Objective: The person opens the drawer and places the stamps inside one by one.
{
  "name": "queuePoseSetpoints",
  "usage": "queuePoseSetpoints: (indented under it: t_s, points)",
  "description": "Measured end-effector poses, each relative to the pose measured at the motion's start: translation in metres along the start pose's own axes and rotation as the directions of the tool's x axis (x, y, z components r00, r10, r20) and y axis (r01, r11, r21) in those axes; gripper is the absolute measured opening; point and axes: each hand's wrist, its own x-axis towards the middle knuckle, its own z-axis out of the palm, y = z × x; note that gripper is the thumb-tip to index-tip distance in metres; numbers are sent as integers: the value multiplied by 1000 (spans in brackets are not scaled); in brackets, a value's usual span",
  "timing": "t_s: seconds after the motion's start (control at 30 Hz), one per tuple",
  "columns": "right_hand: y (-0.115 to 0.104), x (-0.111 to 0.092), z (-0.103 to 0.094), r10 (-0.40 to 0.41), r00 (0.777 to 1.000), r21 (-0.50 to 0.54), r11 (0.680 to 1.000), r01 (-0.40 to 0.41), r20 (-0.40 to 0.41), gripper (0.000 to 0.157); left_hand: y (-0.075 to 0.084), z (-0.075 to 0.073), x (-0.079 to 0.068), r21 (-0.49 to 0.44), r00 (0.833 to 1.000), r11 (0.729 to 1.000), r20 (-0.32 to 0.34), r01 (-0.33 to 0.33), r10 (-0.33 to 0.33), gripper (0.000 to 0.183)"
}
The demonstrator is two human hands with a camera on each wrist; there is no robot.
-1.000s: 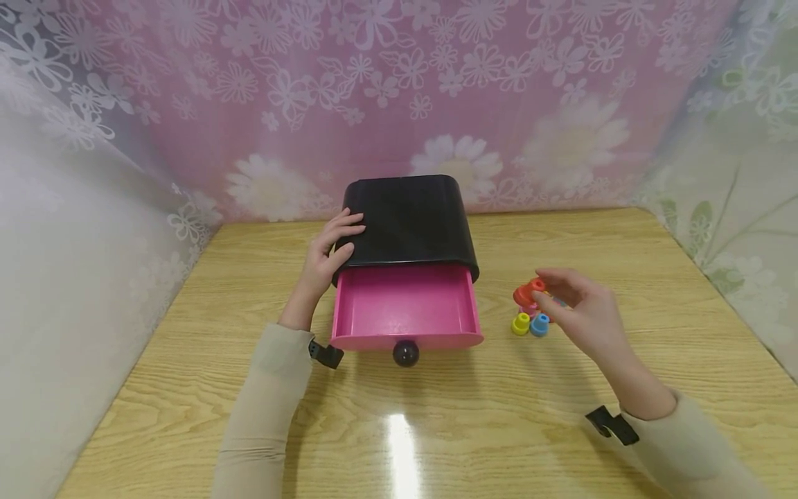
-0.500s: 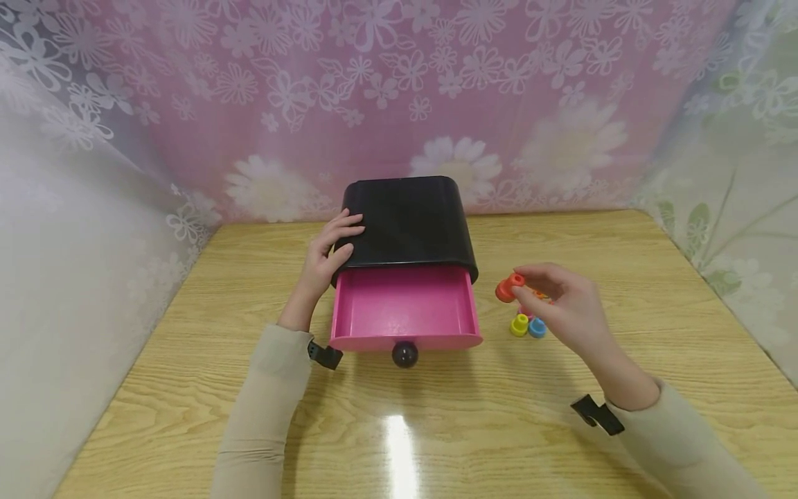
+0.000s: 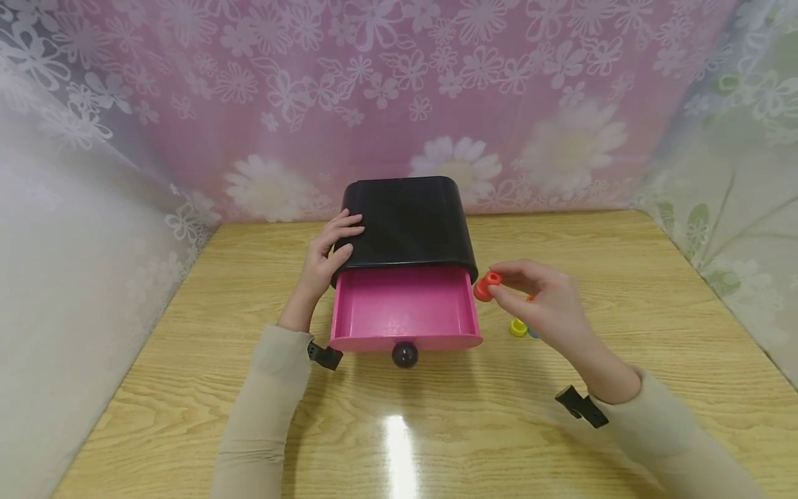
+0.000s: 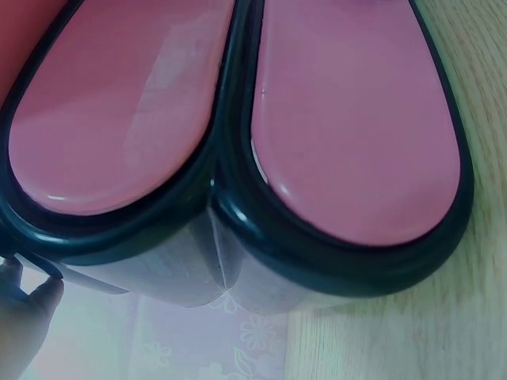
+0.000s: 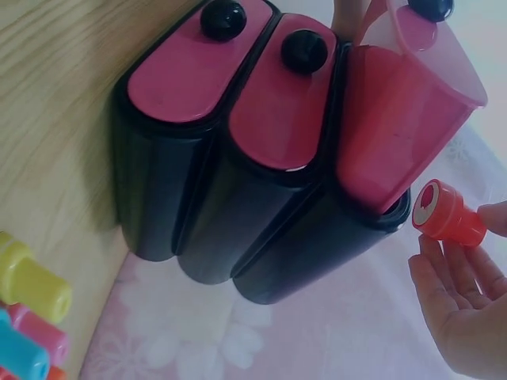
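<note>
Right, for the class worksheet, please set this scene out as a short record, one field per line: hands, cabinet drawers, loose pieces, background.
Left hand: rests on the black cabinet
Right hand: pinches a red stamp, outside the top drawer
Top drawer: pink, pulled open
Middle drawer: closed
Bottom drawer: closed
Loose pieces: yellow piece, pink piece, blue piece, others partly hidden
Surface: wood-grain table
Background: pink flowered cloth

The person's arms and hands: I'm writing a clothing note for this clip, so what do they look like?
The left sleeve and right sleeve are plain pale beige, reaching the wrists. A black piece juts out by the left cuff, another black piece by the right. The left hand and right hand wear no gloves, and no rings show.
</note>
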Motion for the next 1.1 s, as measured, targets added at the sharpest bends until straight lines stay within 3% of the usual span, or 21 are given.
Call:
queuePoseSetpoints:
  t_s: [0.27, 0.57, 1.1]
  points:
    - [-9, 8, 12, -24, 999, 34, 999, 22, 45, 24, 0, -1, -1, 9, 1000, 1000, -2, 6, -6, 30]
    - [-15, 16, 28, -55, 994, 2, 998, 55, 98, 21, 2, -1, 0, 3, 1000, 1000, -7, 16, -16, 30]
    - [-25, 30, 56, -65, 969, -38, 996, 76, 237, 21, 3, 0, 0, -12, 999, 999, 11, 32, -31, 31]
